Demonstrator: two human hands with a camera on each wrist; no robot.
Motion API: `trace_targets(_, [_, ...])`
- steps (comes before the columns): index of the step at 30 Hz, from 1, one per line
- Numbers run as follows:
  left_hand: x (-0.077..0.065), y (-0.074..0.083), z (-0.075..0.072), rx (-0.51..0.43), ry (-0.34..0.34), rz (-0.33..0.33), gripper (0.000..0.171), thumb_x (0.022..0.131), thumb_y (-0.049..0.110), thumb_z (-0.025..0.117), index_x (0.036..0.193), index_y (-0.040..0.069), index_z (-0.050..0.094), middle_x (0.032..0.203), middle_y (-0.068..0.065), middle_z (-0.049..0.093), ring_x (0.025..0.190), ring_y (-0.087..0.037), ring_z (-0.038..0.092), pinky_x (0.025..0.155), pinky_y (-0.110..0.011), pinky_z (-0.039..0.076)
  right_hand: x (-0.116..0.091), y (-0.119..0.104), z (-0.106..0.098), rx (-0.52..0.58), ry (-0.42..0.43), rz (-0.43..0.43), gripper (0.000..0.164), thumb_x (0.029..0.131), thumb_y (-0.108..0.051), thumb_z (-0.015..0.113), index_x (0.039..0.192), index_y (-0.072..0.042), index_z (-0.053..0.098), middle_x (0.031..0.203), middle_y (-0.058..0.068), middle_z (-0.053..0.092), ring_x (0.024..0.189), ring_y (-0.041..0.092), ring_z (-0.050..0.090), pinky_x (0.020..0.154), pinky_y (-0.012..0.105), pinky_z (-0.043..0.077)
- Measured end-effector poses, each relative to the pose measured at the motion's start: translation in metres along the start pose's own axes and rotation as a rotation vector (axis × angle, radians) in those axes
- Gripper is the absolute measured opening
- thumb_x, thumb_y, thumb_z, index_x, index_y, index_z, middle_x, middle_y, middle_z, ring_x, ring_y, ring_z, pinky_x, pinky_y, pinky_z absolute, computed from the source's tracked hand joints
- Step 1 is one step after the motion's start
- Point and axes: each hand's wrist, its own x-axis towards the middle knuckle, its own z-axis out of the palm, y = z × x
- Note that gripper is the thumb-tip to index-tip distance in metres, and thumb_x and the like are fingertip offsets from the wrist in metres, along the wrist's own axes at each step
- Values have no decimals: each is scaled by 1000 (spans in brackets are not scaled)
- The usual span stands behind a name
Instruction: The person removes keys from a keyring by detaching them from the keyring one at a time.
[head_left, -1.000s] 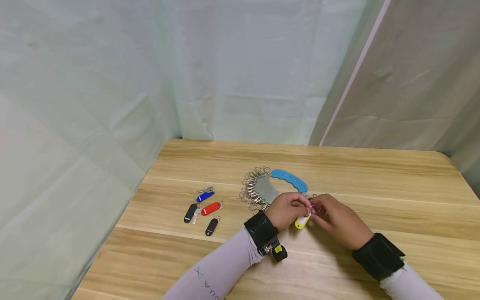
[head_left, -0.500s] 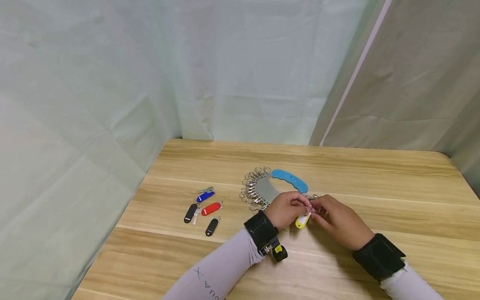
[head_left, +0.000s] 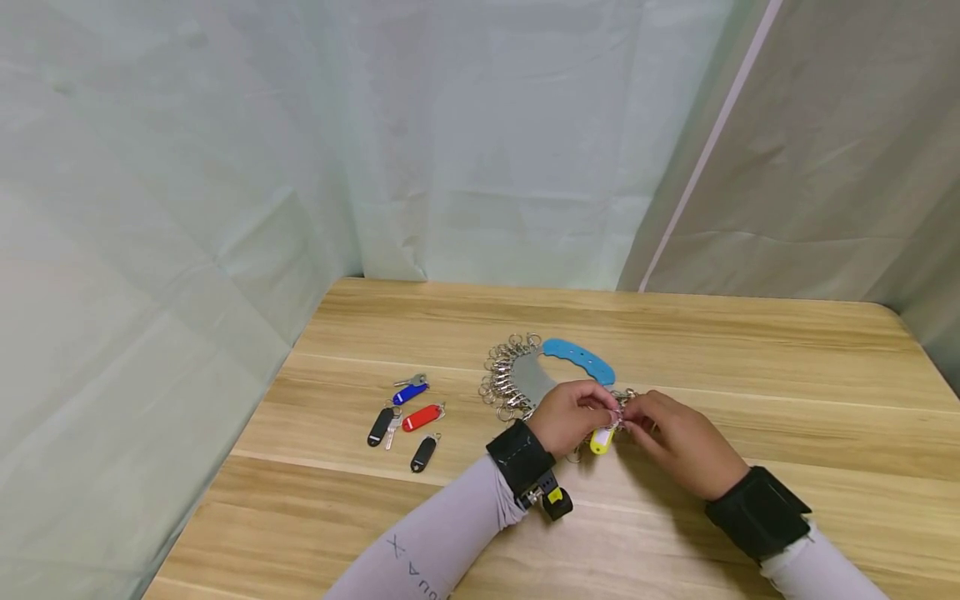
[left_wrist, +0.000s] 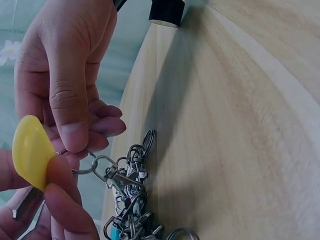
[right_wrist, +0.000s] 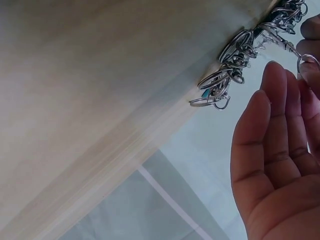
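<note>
Both hands meet at the near right side of a key ring holder, a grey curved plate [head_left: 532,379] with a blue handle [head_left: 577,358] and many metal clips and rings around its edge. Between thumb and fingers, my left hand [head_left: 564,418] holds a yellow key tag [left_wrist: 32,152]; a key [left_wrist: 27,204] shows beneath it. My right hand [head_left: 686,437] pinches the tag's small split ring [left_wrist: 82,171] with thumb and index finger. That ring lies against a ring [left_wrist: 102,167] hanging from one of the holder's clips [left_wrist: 125,181]. The right fingertips partly hide the contact.
Left of the holder lie a blue key tag [head_left: 410,393], a red key tag [head_left: 423,417] and two black key tags [head_left: 381,427], with keys beside some. The wooden table [head_left: 300,517] ends at a pale curtain [head_left: 487,167] behind.
The yellow key tag and the left fingertips have shifted slightly left and up. The right hand stays nearly still, and the tags on the left have not moved.
</note>
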Motion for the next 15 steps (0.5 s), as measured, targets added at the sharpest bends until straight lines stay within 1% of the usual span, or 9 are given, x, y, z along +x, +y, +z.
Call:
trace_targets(5, [0,1,-1,31,2,4,5,84,7,67,86,12,67,79,6,62,70,-8,56,63,-22,44,0,1,0,-17,7,-7,20,82,-8,72,94,-20,60,87,-14,55,77,0,52,65,28,48])
trace_targets(10, [0,1,-1,10,-5,0,6,84,6,67,86,11,67,79,5,62,72,-7,57,64,-22,46,0,1,0,-35,23,-12,20,82,-8,72,93,-20,61,87,-14,55,76,0,52,64,29,48])
trace_targets(15, [0,0,-1,-2,-12,-1,6,83,5,67,85,11,66,81,4,63,73,-7,57,65,-22,46,0,-1,-1,-48,24,18,19,82,-8,72,91,-21,62,85,-15,55,74,0,51,63,29,48])
